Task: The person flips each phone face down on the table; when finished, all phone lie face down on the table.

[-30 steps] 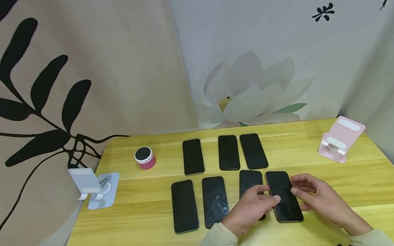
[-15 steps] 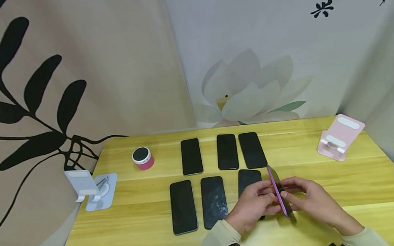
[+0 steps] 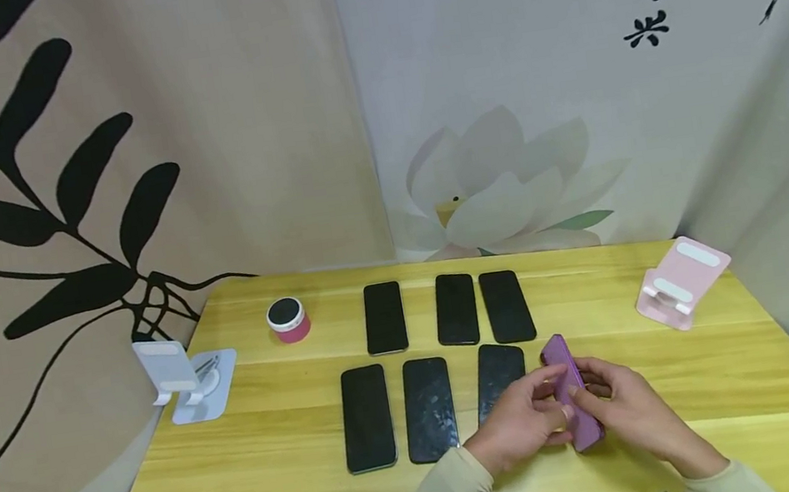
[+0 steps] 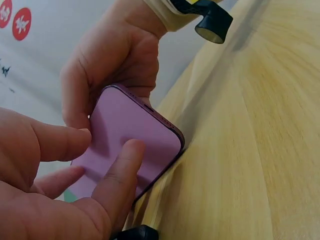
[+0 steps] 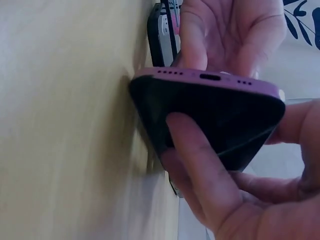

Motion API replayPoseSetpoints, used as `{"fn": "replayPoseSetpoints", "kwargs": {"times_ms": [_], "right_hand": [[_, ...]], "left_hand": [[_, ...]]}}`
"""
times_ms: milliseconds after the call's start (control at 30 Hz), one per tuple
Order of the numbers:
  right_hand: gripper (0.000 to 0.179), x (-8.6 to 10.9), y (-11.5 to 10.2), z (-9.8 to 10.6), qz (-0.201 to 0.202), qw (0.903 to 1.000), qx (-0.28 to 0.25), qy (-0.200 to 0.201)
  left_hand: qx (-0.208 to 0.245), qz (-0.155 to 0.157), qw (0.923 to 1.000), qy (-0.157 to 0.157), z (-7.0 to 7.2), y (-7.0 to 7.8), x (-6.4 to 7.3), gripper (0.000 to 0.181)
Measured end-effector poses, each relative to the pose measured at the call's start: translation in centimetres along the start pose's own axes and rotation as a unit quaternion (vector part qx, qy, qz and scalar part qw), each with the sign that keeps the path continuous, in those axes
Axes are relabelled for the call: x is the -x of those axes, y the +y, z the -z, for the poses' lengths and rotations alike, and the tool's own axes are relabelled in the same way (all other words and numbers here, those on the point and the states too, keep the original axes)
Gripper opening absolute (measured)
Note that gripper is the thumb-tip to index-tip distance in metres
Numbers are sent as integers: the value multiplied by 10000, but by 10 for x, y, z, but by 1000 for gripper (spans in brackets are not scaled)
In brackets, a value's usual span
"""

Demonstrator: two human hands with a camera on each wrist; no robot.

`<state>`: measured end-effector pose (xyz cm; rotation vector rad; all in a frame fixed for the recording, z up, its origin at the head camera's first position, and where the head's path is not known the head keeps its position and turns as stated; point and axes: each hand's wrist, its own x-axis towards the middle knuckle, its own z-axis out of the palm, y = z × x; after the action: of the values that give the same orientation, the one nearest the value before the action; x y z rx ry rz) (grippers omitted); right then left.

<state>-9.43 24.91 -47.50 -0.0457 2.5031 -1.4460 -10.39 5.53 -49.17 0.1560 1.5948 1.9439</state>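
Note:
A smartphone with a purple back (image 3: pixel 583 426) stands tilted over the table in the head view, between both hands. My left hand (image 3: pixel 521 421) holds it from the left, finger and thumb on the back. My right hand (image 3: pixel 632 406) grips it from the right. In the right wrist view the right thumb (image 5: pixel 192 140) lies on the dark screen (image 5: pixel 235 120), below the charging port. The left wrist view shows the purple back (image 4: pixel 130 115) with left fingertips on it. Beside the left hand lies another dark phone (image 3: pixel 498 378), partly covered.
Several more phones lie face up, including a smudged phone (image 3: pixel 428 409) and a back-row phone (image 3: pixel 456 309). A white phone stand (image 3: pixel 206 390) is at left, a pink phone stand (image 3: pixel 680 281) at right. A pink jar (image 3: pixel 289 321) stands at back left of the wooden table (image 3: pixel 261 483).
The phone between my hands has turned from lying screen up, through standing on edge, to showing its purple back. The other phones keep their places.

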Motion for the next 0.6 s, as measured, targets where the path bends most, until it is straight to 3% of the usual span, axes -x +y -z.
{"fn": "replayPoseSetpoints", "kwargs": {"times_ms": [233,467,600], "right_hand": [[54,5,-2,2,147,9996,206,96],[53,8,-13,11,215,9986,309,377],[52,12,-19,11,133,9983,284,486]], "left_hand": [[-247,2,9997,92,-3,1,2,53],[-92,-6,9971,752,3,7,2,38],[111,79,9960,878,8,7,0,40]]}}
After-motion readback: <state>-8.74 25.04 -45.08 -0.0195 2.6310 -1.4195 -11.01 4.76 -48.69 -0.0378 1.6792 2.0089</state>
